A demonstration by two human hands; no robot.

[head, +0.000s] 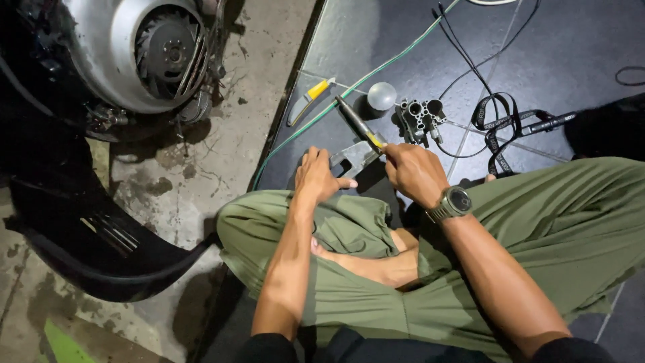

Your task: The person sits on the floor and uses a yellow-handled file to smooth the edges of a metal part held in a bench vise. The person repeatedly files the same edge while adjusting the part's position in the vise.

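Left hand [317,176] presses down on the metal bracket [354,158] on the floor, fingers closed over it. Right hand [413,171] grips a screwdriver [359,124], its shaft running toward eleven o'clock from the fist, just beside the bracket.

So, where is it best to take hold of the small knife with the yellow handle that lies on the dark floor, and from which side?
Probably by the yellow handle of the small knife with the yellow handle, coming from above at its upper right end. The handle is thicker and blunt, while the grey curved blade points down-left toward the floor's edge. It lies flat and free, beside the green wire, apart from both hands.
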